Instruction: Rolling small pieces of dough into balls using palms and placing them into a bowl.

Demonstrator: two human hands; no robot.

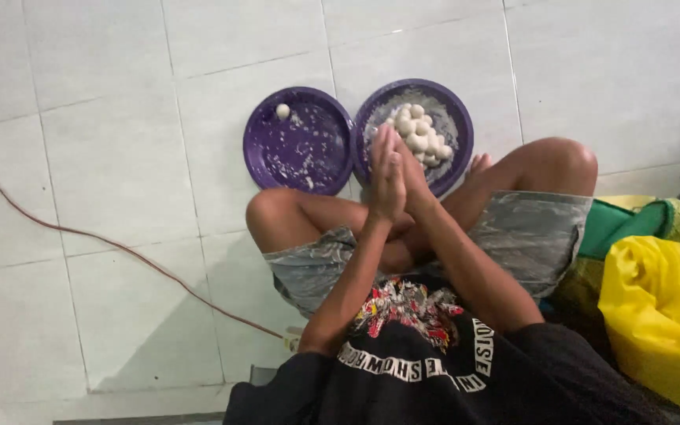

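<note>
A: So where are the hands at?
B: left hand [385, 175] and right hand [412, 179] pressed flat palm to palm, grip closed, can't tell what's between them. They hover right over the pile of white dough balls [419, 134] in the right purple plate [458, 118].
A: Other plate?
B: left purple plate [297, 157], just beside it on the floor, one lone ball [282, 111].

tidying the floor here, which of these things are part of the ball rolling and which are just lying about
In use: left hand and right hand pressed palm to palm; right purple plate heaped with white balls; left purple plate with one ball.
Lying about: red cable, yellow bag.
</note>
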